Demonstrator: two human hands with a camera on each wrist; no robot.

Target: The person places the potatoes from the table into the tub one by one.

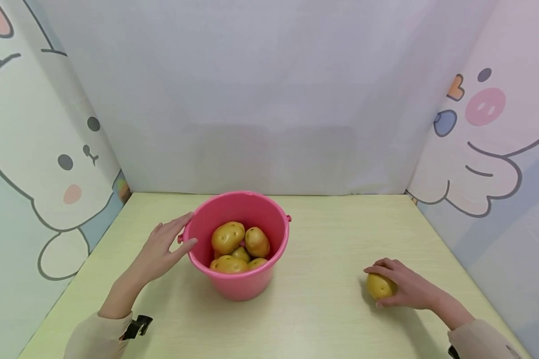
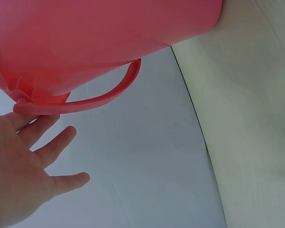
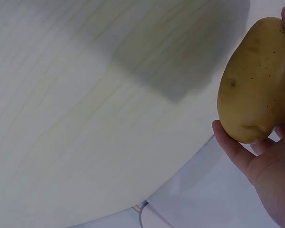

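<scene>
A pink bucket (image 1: 242, 286) stands left of the middle of the table with several potatoes (image 1: 228, 238) inside. At its left rim is my left hand (image 1: 161, 252), fingers spread and touching the edge. In the left wrist view the fingers of that hand (image 2: 19, 161) are extended by the bucket's handle (image 2: 95, 102), which hangs down the side. Off to the right, my right hand (image 1: 406, 284) grips a single potato (image 1: 380, 286) between thumb and fingers. The right wrist view shows this potato (image 3: 256, 80) from close up; whether it touches the table is hard to tell.
The pale wooden table (image 1: 323, 319) ends at a plain grey-white back wall (image 1: 269, 99). Side panels with cartoon animals, a rabbit (image 1: 49, 149) on the left and a pig-nosed figure (image 1: 485, 129) on the right, border it.
</scene>
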